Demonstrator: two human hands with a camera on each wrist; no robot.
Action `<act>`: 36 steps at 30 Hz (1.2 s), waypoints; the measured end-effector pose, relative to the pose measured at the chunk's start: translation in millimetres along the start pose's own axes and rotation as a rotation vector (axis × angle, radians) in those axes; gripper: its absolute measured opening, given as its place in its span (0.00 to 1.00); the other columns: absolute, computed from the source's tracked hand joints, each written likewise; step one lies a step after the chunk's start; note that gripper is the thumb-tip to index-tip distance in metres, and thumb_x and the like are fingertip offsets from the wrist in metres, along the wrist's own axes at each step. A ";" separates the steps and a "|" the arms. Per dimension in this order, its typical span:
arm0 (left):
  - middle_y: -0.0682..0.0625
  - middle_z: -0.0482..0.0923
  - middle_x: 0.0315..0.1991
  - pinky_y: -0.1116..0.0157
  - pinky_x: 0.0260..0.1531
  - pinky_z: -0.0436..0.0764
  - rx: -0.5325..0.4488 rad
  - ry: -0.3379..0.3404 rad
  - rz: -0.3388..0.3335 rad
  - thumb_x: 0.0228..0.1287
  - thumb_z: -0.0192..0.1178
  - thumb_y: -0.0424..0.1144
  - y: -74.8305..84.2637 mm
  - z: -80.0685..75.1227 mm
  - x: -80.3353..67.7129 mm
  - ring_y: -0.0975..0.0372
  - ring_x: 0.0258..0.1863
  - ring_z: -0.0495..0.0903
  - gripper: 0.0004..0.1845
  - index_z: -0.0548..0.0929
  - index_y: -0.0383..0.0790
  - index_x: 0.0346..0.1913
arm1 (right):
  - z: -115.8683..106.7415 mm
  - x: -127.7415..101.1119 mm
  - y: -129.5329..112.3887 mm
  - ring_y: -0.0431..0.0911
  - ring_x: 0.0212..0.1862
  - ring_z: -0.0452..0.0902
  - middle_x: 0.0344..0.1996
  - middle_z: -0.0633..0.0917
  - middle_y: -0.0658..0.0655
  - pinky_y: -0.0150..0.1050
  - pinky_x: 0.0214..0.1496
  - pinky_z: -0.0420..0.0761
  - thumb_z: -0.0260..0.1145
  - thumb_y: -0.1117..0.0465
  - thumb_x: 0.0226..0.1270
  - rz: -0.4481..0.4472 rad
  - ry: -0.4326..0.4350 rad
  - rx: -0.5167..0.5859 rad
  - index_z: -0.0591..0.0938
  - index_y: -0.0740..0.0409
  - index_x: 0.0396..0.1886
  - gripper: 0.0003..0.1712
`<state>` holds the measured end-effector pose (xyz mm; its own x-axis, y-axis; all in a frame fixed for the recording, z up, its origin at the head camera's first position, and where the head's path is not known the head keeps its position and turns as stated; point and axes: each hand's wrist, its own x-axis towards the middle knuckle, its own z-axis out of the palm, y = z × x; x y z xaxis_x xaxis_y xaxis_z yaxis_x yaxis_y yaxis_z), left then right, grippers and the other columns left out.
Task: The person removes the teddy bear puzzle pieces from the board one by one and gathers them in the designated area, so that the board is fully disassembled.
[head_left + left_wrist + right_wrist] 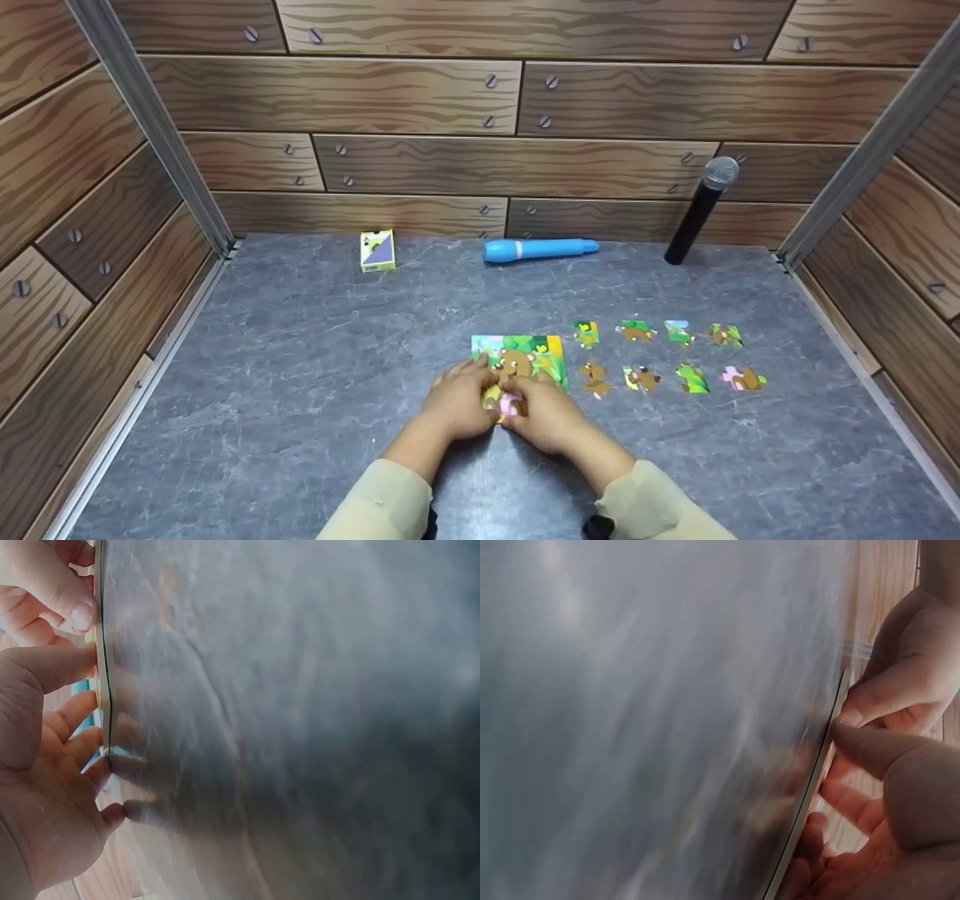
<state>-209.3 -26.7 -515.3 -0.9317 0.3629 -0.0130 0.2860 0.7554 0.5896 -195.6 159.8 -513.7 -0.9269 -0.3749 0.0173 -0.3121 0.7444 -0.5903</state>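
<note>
A square jigsaw puzzle board (555,364) with a bear picture lies flat on the grey tabletop; in both wrist views only its thin edge shows. My left hand (461,401) rests over the board's left side, fingers stretched across it and thumb near the front edge. From the right, my right hand (546,414) holds a pink-and-brown puzzle piece (511,405) between thumb and index finger at the board's lower part. The two thumbs nearly meet at the near edge. Hands partly hide the picture, so how the piece sits in it cannot be told.
Loose puzzle pieces (637,330) lie in two rows right of the board, with a pink-and-brown one (744,378) at the end. Along the back stand a card box (377,251), a blue marker-like stick (540,250) and a black microphone (697,214). Wood-patterned walls (420,97) enclose three sides.
</note>
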 end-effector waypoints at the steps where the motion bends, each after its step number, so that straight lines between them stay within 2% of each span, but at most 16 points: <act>1: 0.41 0.68 0.78 0.42 0.78 0.58 -0.003 -0.001 0.001 0.57 0.72 0.40 -0.3 -0.3 -0.1 0.45 0.79 0.63 0.29 0.85 0.37 0.63 | 1.2 0.2 -1.1 0.57 0.50 0.79 0.50 0.81 0.65 0.59 0.58 0.81 0.81 0.60 0.59 0.005 0.010 -0.002 0.84 0.64 0.62 0.31; 6: 0.41 0.67 0.79 0.41 0.78 0.57 -0.010 -0.011 0.011 0.54 0.75 0.44 -2.9 -1.2 0.5 0.45 0.79 0.62 0.32 0.84 0.38 0.64 | 3.1 1.0 -3.9 0.59 0.52 0.80 0.50 0.80 0.65 0.61 0.60 0.81 0.82 0.62 0.57 0.037 0.036 0.006 0.85 0.63 0.60 0.31; 12: 0.42 0.67 0.79 0.39 0.76 0.59 -0.003 -0.028 0.026 0.53 0.79 0.49 -8.4 -4.3 1.4 0.45 0.79 0.63 0.41 0.80 0.38 0.69 | 3.6 2.7 -3.7 0.55 0.48 0.79 0.47 0.80 0.61 0.58 0.56 0.81 0.83 0.62 0.56 0.059 0.031 0.016 0.85 0.61 0.57 0.29; 17: 0.40 0.62 0.81 0.37 0.76 0.59 -0.002 -0.037 -0.009 0.50 0.82 0.51 -13.0 -6.8 2.0 0.42 0.79 0.61 0.50 0.74 0.34 0.75 | 5.0 3.9 -2.7 0.50 0.44 0.76 0.45 0.80 0.58 0.54 0.51 0.81 0.84 0.62 0.55 0.057 0.033 0.028 0.85 0.61 0.55 0.28; 21: 0.39 0.59 0.82 0.37 0.76 0.59 0.035 -0.050 -0.043 0.50 0.83 0.54 -13.6 -9.5 3.1 0.41 0.80 0.60 0.54 0.71 0.34 0.78 | 4.7 3.7 -2.6 0.50 0.44 0.76 0.45 0.80 0.58 0.53 0.52 0.81 0.84 0.62 0.55 0.066 0.042 0.034 0.85 0.61 0.56 0.28; 28: 0.39 0.60 0.82 0.38 0.76 0.60 0.091 -0.077 -0.043 0.50 0.83 0.56 -10.0 -13.5 3.2 0.40 0.79 0.60 0.55 0.71 0.34 0.77 | 5.6 3.3 -4.0 0.50 0.45 0.76 0.44 0.80 0.56 0.53 0.50 0.80 0.85 0.63 0.53 0.103 0.052 0.056 0.85 0.59 0.54 0.28; 36: 0.40 0.60 0.82 0.39 0.77 0.58 0.091 -0.072 -0.043 0.49 0.83 0.56 -9.9 -13.1 4.1 0.40 0.79 0.60 0.55 0.71 0.35 0.77 | 5.5 3.9 -4.7 0.48 0.43 0.78 0.42 0.81 0.54 0.52 0.49 0.81 0.85 0.65 0.50 0.120 0.085 0.108 0.85 0.54 0.49 0.26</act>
<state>-218.9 -39.8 -510.6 -0.9260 0.3648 -0.0971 0.2681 0.8166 0.5112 -196.6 151.8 -515.3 -0.9717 -0.2360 0.0070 -0.1787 0.7157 -0.6751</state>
